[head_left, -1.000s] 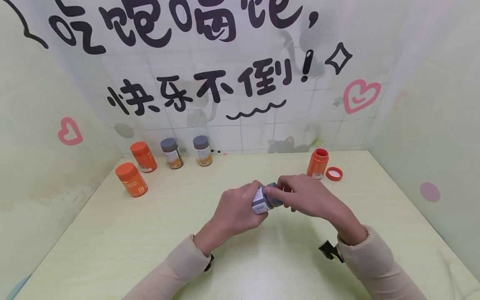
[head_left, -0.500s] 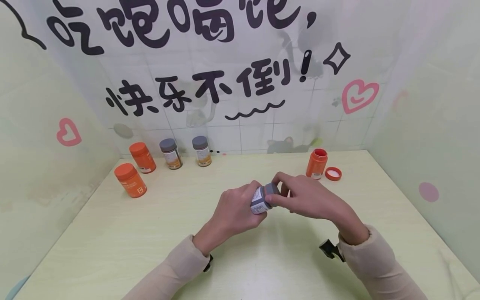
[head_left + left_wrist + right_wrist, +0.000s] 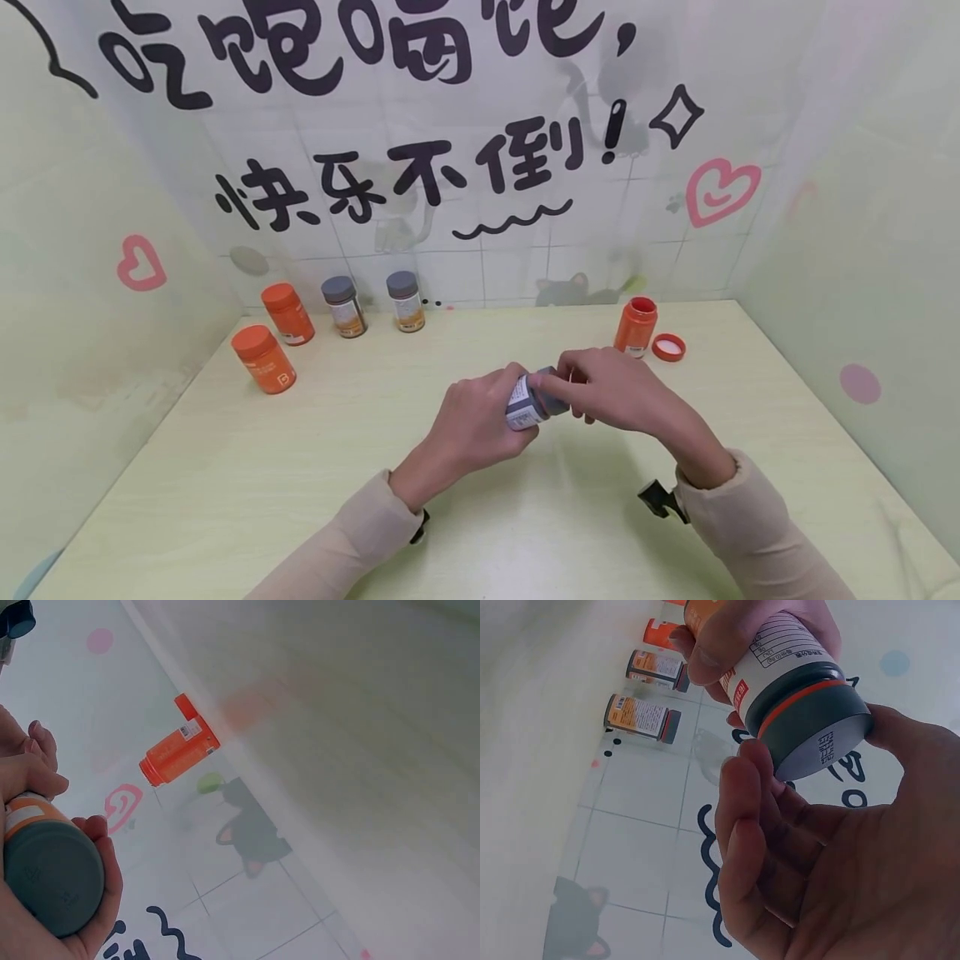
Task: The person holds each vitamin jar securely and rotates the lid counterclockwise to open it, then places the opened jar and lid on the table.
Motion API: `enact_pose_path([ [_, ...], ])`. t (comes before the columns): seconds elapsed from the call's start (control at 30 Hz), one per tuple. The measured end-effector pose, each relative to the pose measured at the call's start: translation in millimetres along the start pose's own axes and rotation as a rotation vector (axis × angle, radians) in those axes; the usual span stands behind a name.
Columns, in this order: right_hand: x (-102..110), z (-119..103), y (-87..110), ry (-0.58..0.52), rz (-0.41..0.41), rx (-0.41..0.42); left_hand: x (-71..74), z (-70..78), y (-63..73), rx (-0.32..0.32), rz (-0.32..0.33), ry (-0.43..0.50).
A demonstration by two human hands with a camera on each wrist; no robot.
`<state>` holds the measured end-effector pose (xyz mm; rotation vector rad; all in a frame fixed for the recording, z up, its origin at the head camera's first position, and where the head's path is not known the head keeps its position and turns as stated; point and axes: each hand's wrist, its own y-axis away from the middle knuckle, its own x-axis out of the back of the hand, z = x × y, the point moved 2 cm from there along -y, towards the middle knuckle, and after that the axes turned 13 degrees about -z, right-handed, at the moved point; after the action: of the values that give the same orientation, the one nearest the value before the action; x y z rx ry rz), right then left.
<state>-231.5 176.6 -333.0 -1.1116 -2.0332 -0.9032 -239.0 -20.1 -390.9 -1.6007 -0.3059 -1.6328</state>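
Observation:
Above the middle of the table my left hand [image 3: 480,421] grips a grey bottle [image 3: 522,408] round its body. The bottle is tilted, its white label partly showing and its cap end towards the right. On the grey cap [image 3: 817,727] lie the thumb and fingers of my right hand [image 3: 618,392], pinching its rim. In the right wrist view the cap sits on the bottle, with a thin orange band around it. The bottle's grey base [image 3: 56,877] faces the left wrist camera.
An uncapped orange bottle [image 3: 636,329] stands at the back right, its orange cap [image 3: 668,347] lying upturned beside it. At the back left are two capped orange bottles [image 3: 264,360] and two grey-capped bottles [image 3: 406,302]. Walls [image 3: 517,275] border the table [image 3: 322,467].
The right hand's fingers shifted on the cap half a second ago, exposing more of it, and have now turned back over it. The left hand stays on the bottle, nearly still.

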Motion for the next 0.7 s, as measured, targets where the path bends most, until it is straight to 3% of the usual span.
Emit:
enact_pose_path([
  [0.37,0.2,-0.9,2.9,0.016,-0.030,0.038,0.0,-0.6,-0.3,0.004,-0.008,0.008],
  [0.7,1.2,2.2,2.5,0.027,0.005,0.000,1.8,0.5,-0.4,0.007,-0.006,0.003],
])
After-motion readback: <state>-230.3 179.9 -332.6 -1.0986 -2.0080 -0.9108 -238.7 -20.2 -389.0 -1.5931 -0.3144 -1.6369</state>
